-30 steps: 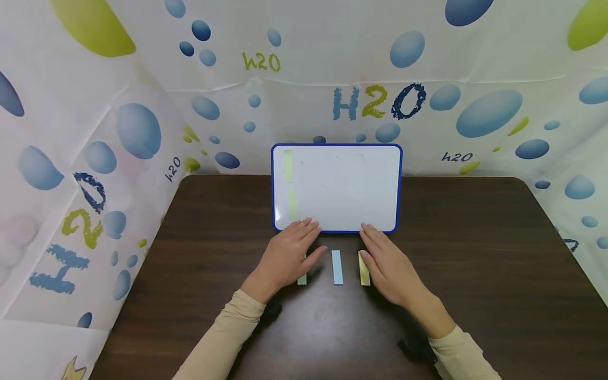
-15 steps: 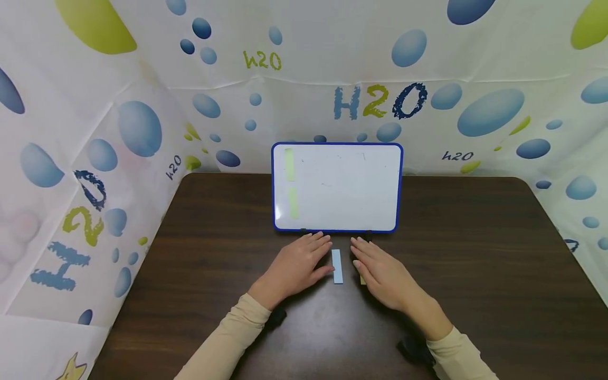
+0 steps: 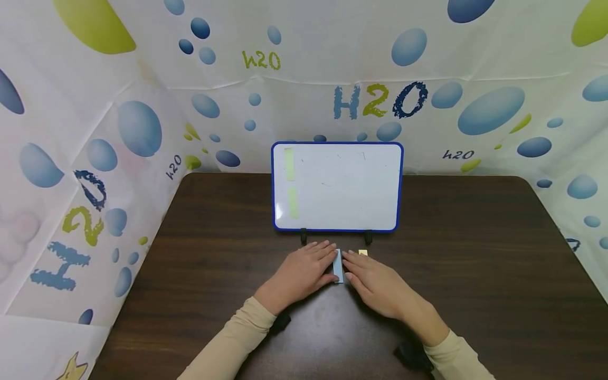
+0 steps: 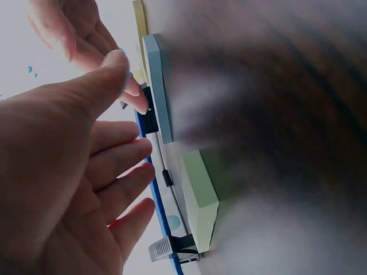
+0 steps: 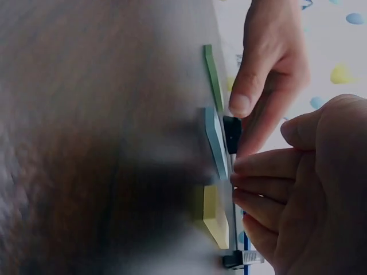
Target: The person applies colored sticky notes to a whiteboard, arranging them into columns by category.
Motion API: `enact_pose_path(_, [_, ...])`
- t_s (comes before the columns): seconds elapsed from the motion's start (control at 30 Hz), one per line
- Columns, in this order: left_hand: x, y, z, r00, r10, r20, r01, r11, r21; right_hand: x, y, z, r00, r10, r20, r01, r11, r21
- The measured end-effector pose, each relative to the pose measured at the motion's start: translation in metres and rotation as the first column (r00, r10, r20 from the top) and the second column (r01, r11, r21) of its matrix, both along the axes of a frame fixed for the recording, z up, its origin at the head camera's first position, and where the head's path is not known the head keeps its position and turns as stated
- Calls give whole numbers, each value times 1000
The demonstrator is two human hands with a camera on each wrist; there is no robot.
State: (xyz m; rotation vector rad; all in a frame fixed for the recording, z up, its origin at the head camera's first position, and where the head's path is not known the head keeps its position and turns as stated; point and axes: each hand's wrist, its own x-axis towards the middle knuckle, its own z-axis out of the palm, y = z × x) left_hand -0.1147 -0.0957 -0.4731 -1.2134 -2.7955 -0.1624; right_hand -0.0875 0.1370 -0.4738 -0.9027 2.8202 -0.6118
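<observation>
Both hands have just drawn back from the foot of the board (image 3: 337,187) and closed in on each other; the two black clips (image 3: 303,236) below it now show in the head view, green is hidden there, and yellow (image 3: 363,253) shows only its far end; probably a shift of attention from board to notes, with none yet picked up. Left hand (image 3: 304,272) reaches over the near-left part of the row, fingers extended and a little spread, thumb apart, pinching nothing; right hand (image 3: 380,285) mirrors it, fingers straight and lying close together, nothing held; fingertips nearly meet over blue (image 3: 338,268); whether they touch it, cannot tell. Blue lies flat on the table (image 3: 214,221), middle of three, between green (image 4: 199,197) and yellow, in front of the board and apart from it; its long axis runs from person toward board, far end leaning slightly left; plain strip, no evident front; green and yellow lie roughly parallel to it.
</observation>
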Motion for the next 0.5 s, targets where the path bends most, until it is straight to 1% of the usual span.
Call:
enact_pose_path(0.27, [2,2,-1,1000,-2,13,1,1000,4,4,-3,-3,1000,14,14,-14,1000,9])
enact_pose_path(0.5, [2,5,-3,1000,0,-1,0,1000,-18,4,-5,-3,1000,19,13,-19,1000,20])
